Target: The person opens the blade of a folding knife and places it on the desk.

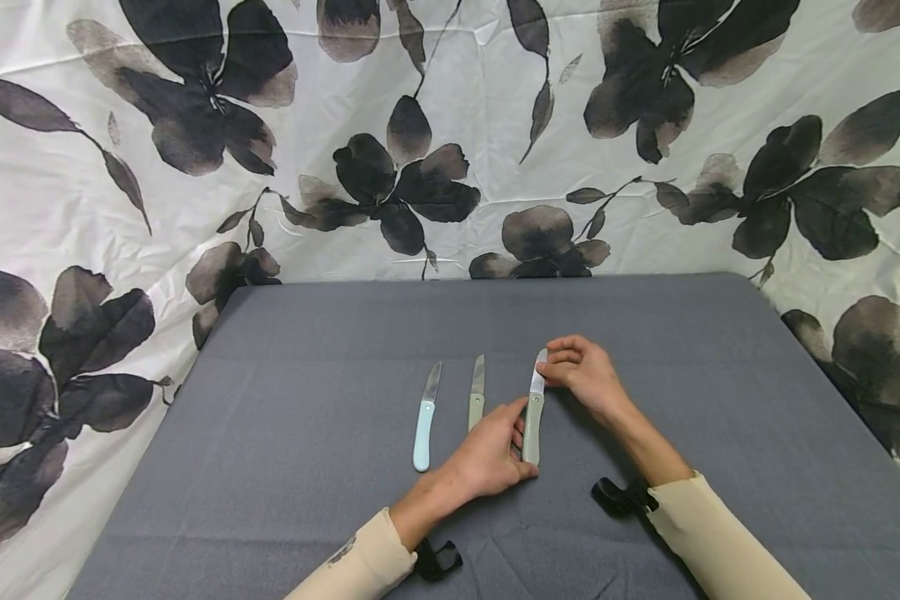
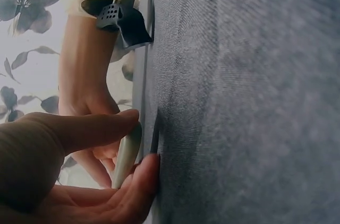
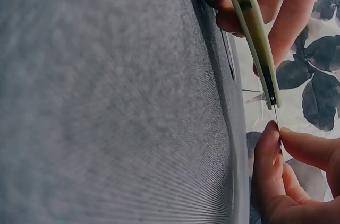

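Observation:
A folding knife with a pale green handle point(image 1: 532, 429) and an unfolded blade is between both hands in the head view. My left hand point(image 1: 491, 450) grips the handle near its butt end, thumb below and fingers along the side. My right hand point(image 1: 588, 377) pinches the blade between thumb and fingers. In the right wrist view the green handle point(image 3: 252, 22) is seen edge-on, with the thin blade entering the right fingertips point(image 3: 272, 134). Left of it lies a second green knife point(image 1: 477, 383), its lower handle hidden by my left hand. A light blue knife point(image 1: 423, 429) lies further left, blade unfolded.
The knives are on a table covered with grey cloth point(image 1: 307, 400). Behind it hangs a white curtain point(image 1: 270, 208) with dark flowers. A black strap mount point(image 1: 622, 497) sits at the right wrist, another point(image 1: 438, 560) at the left.

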`<state>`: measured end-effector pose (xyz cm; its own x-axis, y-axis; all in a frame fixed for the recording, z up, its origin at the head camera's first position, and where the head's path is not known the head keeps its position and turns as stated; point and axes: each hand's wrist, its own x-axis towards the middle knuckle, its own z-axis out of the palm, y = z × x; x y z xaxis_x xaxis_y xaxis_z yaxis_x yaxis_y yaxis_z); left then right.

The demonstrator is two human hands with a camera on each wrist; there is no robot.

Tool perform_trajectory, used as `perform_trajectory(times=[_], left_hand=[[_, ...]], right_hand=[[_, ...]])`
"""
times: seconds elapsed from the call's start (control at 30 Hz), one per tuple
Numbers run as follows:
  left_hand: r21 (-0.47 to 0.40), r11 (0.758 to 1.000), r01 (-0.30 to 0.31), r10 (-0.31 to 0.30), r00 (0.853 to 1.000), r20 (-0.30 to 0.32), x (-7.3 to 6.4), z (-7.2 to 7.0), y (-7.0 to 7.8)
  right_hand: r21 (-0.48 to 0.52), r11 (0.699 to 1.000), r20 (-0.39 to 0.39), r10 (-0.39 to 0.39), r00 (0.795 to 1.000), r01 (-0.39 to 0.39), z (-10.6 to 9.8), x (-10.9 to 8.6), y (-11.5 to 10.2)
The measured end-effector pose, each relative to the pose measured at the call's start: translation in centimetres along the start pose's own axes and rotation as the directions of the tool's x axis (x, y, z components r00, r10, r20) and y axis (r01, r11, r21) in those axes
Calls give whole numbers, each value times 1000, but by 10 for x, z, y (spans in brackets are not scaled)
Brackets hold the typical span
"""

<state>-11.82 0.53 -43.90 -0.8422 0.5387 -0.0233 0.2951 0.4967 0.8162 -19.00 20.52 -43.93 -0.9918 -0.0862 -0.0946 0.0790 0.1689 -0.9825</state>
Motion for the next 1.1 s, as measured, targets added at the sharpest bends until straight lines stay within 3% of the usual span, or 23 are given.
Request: perform_trajectory(times=[0.1,0.23,0.43,0.67,0.93,1.1], left_hand=[[82,997,-4,6,1000,-27,0,1,1],[130,991,30,-24,999,-46,0,2,3],[166,982,92,-88,996,-34,0,4,4],[196,974,113,-114,993,-4,1,5,4],[202,974,97,-100,995,5,1,2,6],[192,981,42,-26,996,-86,-5,-6,7]], right_hand=[[-50,999,11,9,1000,-8,0,2,1],[-155,988,13,6,1000,-4,0,4,0],[-400,916,13,-21,1000,24,0,2,-3],[-501,864,67,-19,998,50,1,3,-3],[-594,802,90,-15,996,66,2,0,-4],[-654,742,112,-99,989,148,4,-9,-7]])
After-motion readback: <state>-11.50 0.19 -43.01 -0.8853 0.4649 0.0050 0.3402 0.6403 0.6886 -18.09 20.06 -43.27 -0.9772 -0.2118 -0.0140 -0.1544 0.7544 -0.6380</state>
